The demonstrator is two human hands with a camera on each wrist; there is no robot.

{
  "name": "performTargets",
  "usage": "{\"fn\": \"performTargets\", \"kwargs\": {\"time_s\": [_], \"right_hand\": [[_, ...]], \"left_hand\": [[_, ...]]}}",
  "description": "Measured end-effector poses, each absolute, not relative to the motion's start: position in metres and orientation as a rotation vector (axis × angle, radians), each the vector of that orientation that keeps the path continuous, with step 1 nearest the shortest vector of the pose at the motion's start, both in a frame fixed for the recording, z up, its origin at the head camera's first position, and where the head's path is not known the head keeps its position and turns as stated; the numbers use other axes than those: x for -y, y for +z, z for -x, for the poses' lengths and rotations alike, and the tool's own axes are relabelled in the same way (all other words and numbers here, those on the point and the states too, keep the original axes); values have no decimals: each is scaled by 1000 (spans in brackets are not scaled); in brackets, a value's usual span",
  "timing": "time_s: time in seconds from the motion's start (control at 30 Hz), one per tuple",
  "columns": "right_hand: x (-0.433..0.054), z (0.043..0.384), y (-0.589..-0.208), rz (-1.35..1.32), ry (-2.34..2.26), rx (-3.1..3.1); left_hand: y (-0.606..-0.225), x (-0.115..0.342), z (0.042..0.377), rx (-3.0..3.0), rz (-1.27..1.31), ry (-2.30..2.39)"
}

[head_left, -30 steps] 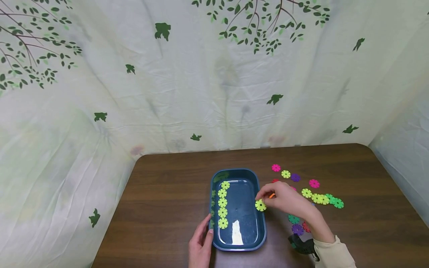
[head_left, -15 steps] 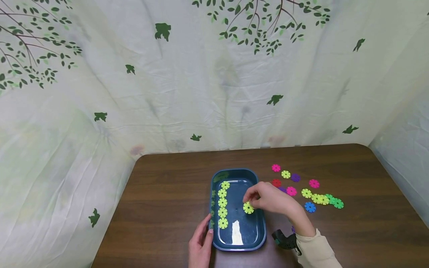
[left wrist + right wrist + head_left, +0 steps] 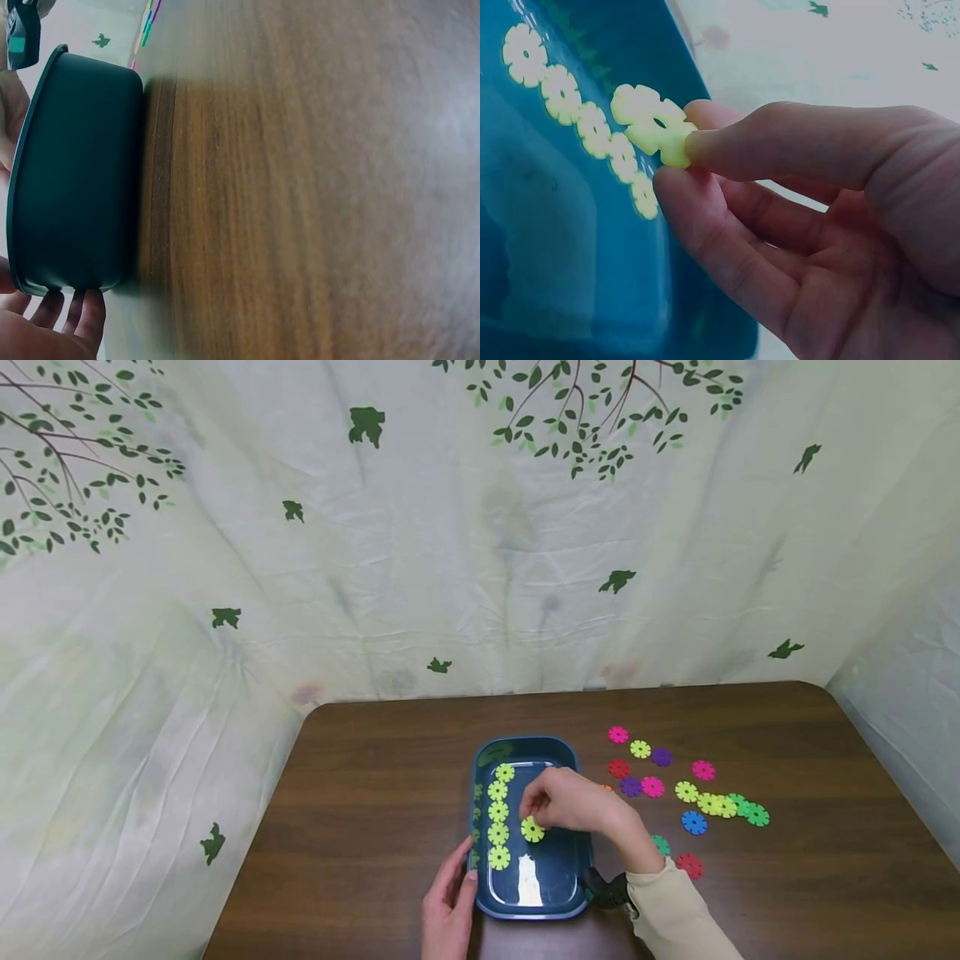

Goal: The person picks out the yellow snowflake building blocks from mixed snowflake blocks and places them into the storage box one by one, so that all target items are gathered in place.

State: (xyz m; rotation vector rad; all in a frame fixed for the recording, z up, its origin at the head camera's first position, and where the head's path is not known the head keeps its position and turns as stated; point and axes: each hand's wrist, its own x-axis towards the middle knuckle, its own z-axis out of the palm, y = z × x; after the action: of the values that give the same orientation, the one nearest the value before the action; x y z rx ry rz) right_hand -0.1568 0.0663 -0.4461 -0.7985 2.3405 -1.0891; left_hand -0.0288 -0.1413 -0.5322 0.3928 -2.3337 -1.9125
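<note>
Pinching yellow notched disc (image 3: 532, 833) by edge in right grip (image 3: 566, 802); holding over blue tray (image 3: 555, 872), just right of yellow disc column (image 3: 498, 812), five counted. Resting left grip (image 3: 448, 906), with relaxed fingers, against tray's outer left wall. Logged on worktop (image 3: 390, 793), right of tray: loose mixed-colour discs (image 3: 686, 792). Partly blocking tray's right wall with black wrist device (image 3: 609, 891).

White cloth backdrop (image 3: 450, 552) (green birds (image 3: 367, 426), leafy branches (image 3: 633, 377)) behind brown table (image 3: 375, 793).
</note>
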Motion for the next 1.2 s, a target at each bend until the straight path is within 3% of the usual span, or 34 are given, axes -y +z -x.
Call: {"fn": "performTargets", "kwargs": {"time_s": [1.2], "right_hand": [[-31,169,-485,645,-912,-2201]], "left_hand": [[-532,141,29,2330,-405,-1925]]}}
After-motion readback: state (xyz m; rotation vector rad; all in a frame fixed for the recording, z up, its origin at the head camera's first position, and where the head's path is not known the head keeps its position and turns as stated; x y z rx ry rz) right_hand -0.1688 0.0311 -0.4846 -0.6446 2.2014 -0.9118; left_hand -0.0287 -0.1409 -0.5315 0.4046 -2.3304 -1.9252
